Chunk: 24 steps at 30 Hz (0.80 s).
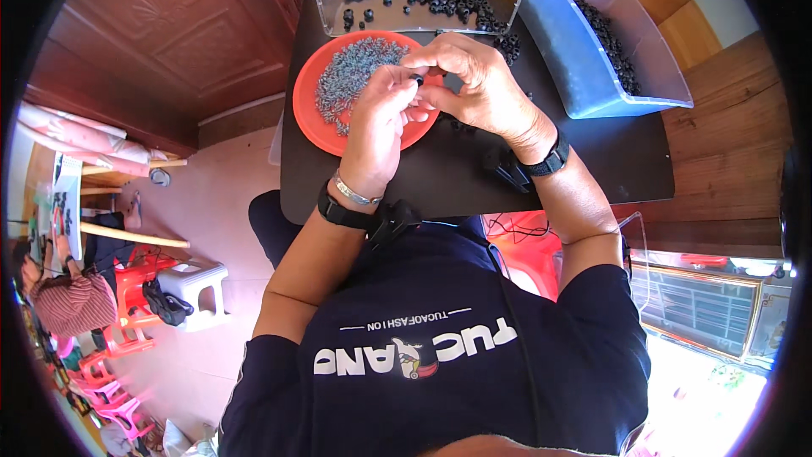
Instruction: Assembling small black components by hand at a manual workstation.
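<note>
Best to work over the dark table (pixel 613 161), with the blue bin (pixel 550 55) near 3 o'clock and the clear bin (pixel 423 22) at 12, letting the red plate (pixel 306 118) catch any drop. Steady the left hand (pixel 381 114), seemingly pinching the small black piece (pixel 418 79) above the plate's 3 o'clock side. Brace lightly with the right hand (pixel 486 89), fingertips curled close; cannot tell whether gripping too. Turn gently, clear of the loose grey bits (pixel 355 72) at 9 o'clock.

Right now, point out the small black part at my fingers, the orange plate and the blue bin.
Small black part (pixel 418 79), head view: its visible dark side.
Orange plate (pixel 305 101), head view: bare left rim.
Blue bin (pixel 554 46), head view: left side wall.
</note>
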### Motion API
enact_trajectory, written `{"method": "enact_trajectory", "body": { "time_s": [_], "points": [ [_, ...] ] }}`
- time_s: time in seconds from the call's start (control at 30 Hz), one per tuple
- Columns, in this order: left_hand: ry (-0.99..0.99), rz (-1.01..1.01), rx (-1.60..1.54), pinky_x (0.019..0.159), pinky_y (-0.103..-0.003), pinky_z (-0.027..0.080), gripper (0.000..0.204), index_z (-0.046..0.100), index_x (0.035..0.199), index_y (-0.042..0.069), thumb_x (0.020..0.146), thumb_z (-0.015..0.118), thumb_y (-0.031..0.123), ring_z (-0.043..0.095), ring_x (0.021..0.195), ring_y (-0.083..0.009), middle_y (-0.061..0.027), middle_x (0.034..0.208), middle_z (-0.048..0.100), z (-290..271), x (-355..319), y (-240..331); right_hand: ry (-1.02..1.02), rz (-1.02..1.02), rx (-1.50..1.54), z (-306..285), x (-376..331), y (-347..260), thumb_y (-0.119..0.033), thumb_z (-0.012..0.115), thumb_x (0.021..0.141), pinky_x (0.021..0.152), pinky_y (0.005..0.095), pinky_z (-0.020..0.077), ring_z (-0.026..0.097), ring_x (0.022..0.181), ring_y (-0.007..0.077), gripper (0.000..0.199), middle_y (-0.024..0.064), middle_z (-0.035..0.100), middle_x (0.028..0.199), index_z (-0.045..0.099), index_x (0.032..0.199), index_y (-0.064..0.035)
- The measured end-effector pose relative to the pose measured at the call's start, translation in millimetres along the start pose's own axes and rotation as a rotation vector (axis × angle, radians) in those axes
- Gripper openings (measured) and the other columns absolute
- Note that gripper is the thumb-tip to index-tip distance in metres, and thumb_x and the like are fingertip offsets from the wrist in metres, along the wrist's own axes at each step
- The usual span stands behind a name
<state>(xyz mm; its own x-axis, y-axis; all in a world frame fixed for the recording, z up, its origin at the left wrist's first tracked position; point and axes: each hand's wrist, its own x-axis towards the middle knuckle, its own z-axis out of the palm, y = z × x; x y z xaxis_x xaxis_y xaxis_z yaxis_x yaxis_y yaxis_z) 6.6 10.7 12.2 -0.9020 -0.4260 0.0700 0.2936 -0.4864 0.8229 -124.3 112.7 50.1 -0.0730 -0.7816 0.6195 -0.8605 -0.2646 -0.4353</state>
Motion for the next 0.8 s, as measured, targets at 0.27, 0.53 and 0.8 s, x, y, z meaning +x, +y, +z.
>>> {"method": "enact_trajectory", "body": {
  "time_s": [0.27,0.53,0.8],
  "points": [
    [0.000,-0.063,-0.284,0.075,-0.030,0.046,0.020,0.054,0.108,0.005,0.094,0.046,0.017,0.058,0.087,-0.0141,-0.0046,0.101,0.060,-13,4,-9,0.090,-0.025,0.039,6,0,4,-0.009,0.079,0.067,0.081,0.0323,0.0504,0.062,0.092,0.0226,0.043,0.0066,0.065,0.101,0.064,0.107,-0.0095],
    [-0.052,-0.064,-0.301,0.075,-0.030,0.046,0.019,0.053,0.107,0.005,0.096,0.043,0.017,0.058,0.086,-0.0150,-0.0051,0.098,0.061,-12,4,-5,0.028,0.013,0.048,6,0,3,-0.007,0.076,0.071,0.085,0.0342,0.0496,0.062,0.098,0.0239,0.032,0.0085,0.064,0.102,0.065,0.102,-0.0085],
    [-0.060,-0.068,-0.277,0.075,-0.028,0.046,0.019,0.053,0.106,0.005,0.096,0.044,0.017,0.058,0.084,-0.0131,-0.0036,0.094,0.061,-8,2,0,0.060,0.000,0.107,5,-1,4,-0.004,0.076,0.070,0.084,0.0329,0.0494,0.062,0.096,0.0216,0.034,0.0077,0.064,0.103,0.062,0.101,-0.0086]
  ]
}}
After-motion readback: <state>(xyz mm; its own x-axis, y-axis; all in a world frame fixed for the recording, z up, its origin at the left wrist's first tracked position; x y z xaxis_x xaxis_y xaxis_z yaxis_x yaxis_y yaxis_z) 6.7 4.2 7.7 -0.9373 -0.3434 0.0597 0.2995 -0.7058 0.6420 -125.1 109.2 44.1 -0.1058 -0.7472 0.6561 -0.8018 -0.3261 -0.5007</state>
